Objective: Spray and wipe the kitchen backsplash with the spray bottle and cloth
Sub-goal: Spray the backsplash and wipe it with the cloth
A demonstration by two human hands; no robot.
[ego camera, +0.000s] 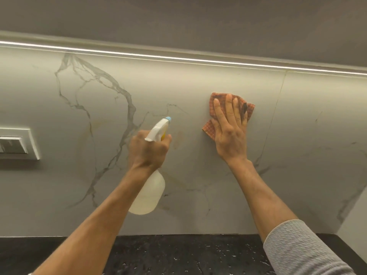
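The backsplash [198, 86] is a pale marble-look panel with grey veins, filling most of the view. My left hand [148, 151] grips the neck of a translucent white spray bottle [149, 195]; its white trigger head with a blue nozzle tip points up and right at the wall. My right hand [231, 132] lies flat with straight fingers on an orange checked cloth [211, 128], pressing it against the backsplash to the right of the bottle. The cloth shows around the fingers and at the hand's left edge.
A white switch plate [17, 143] is set in the wall at far left. A light strip [178, 57] runs under the grey upper cabinet [198, 20]. A black speckled countertop [178, 255] lies below. A vertical panel seam [278, 116] runs right of the cloth.
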